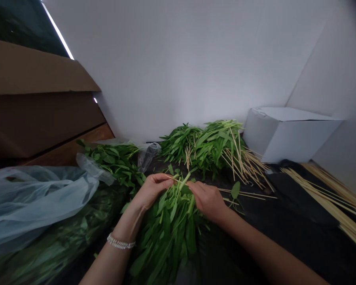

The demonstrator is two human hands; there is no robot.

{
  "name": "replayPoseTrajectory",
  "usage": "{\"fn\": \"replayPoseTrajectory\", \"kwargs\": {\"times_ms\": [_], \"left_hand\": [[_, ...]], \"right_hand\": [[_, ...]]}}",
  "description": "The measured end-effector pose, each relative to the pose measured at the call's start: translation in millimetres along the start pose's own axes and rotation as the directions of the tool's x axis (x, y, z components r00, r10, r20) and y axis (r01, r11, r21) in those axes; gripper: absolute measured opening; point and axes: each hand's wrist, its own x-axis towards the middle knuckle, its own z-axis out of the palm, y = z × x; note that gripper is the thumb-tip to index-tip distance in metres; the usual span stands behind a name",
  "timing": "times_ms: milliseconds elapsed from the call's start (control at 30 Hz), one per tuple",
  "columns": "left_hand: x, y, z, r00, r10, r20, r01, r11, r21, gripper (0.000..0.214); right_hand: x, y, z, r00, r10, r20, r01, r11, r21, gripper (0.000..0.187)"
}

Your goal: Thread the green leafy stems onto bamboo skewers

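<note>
A bunch of leafy greens (173, 221) lies right in front of me, pale cut stems pointing away and long leaves hanging toward me. My left hand (156, 188) is closed in a pinch on a thin bamboo stick (174, 179) at the left of the stem ends. The stick runs across the stems (183, 182) toward my right hand (206, 198). That hand is also closed, its fingertips pressed against the right side of the stems. What exactly lies between the right fingertips is partly hidden.
Behind are piled greens (216, 144) with bamboo sticks (243, 166) poking out. A clear plastic bag (41, 194) and more greens (115, 158) lie left, below a cardboard box (41, 118). At right are a white box (293, 132) and long bamboo sticks (320, 198).
</note>
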Motion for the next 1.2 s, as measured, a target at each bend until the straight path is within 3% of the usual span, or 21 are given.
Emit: {"fn": "replayPoseTrajectory", "kwargs": {"times_ms": [333,467,567,733,800,867,967,1033,1200], "left_hand": [[-4,4,9.1,0.995,0.061,0.082,-0.075,0.979,0.189,0.027],[-3,9,2.3,0.992,0.128,0.002,-0.125,0.963,0.237,0.035],[0,12,-6.2,0.983,0.174,-0.065,-0.149,0.947,0.283,0.041],[6,7,-14.7,0.984,0.176,-0.034,-0.15,0.911,0.384,0.04],[8,3,-16.3,0.981,0.193,-0.027,-0.158,0.872,0.464,0.039],[9,0,-17.6,0.962,0.27,-0.041,-0.198,0.791,0.578,0.034],[10,-2,-18.4,0.905,0.425,0.017,-0.28,0.565,0.777,0.025],[9,-2,-17.4,0.893,0.433,0.125,-0.333,0.449,0.829,0.023],[8,-6,-11.7,0.889,0.324,0.324,-0.441,0.414,0.796,0.019]], "right_hand": [[0,-1,2,1.0,-0.002,-0.009,0.002,1.0,0.002,0.028],[5,9,-5,0.99,0.048,-0.131,-0.052,0.998,-0.029,0.027],[10,21,-16,0.943,0.233,-0.24,-0.237,0.971,0.012,0.025],[14,38,-26,0.758,0.586,-0.284,-0.536,0.809,0.239,0.02],[14,42,-26,0.731,0.631,-0.259,-0.556,0.771,0.311,0.015],[14,43,-24,0.744,0.632,-0.217,-0.546,0.762,0.348,0.014],[14,41,-23,0.771,0.608,-0.188,-0.539,0.781,0.316,0.015],[14,40,-23,0.779,0.598,-0.188,-0.543,0.794,0.273,0.016],[12,35,-20,0.797,0.572,-0.193,-0.523,0.814,0.254,0.024]]}}
